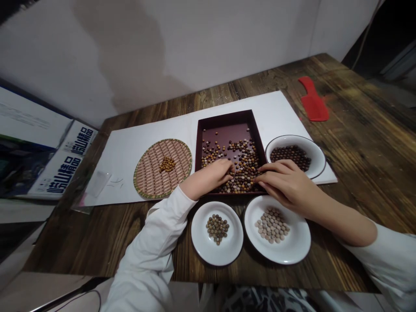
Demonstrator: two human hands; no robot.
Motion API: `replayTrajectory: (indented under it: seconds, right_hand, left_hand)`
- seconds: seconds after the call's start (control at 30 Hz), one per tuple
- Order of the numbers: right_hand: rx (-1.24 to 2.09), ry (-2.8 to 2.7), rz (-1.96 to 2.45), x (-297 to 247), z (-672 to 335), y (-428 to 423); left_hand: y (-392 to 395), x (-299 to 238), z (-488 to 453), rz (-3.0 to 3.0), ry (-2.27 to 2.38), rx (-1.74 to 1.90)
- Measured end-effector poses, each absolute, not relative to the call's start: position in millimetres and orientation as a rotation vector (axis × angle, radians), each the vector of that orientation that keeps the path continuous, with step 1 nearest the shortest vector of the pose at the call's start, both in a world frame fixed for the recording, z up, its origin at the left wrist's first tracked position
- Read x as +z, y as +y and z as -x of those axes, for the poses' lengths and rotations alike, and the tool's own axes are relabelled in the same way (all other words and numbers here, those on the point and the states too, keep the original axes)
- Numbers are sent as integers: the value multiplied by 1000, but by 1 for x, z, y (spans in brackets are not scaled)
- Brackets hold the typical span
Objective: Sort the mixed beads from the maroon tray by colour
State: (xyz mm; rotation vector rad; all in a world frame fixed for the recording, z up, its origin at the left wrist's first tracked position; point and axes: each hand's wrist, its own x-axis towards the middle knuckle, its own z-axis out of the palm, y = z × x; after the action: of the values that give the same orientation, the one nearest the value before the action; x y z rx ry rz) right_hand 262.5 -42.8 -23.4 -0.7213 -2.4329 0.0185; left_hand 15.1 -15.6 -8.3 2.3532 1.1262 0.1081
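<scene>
The left hand (208, 177) and right hand (287, 184), half-curled, rest among mixed beads (242, 167) in a dark tray (224, 116) at center; whether they grip any, I can't tell.

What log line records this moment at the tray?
left hand: in mixed beans | right hand: over rim of maroon tray

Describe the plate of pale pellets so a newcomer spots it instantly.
On the wooden table, find the dark maroon tray. Just below it sit two white plates. Yours is the larger plate on the right, holding pale beige pellets, while the smaller plate holds darker mottled pellets.
</scene>
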Motion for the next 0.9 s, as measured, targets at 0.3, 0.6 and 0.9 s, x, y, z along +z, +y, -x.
replayTrajectory:
  seconds: [0.3,0.6,0.9]
  right_hand:
    - [11,-2423,692,-23,-262,-42]
    - [-3,-2427,699,-24,-263,-42]
    - [-1,-2430,689,-22,-262,-42]
  left_hand:
    - [-16,-5,-15,-2383,1120,58]
    - [-14,-9,-14,-2382,1054,103]
    - [-12,-9,-13,-2328,1022,156]
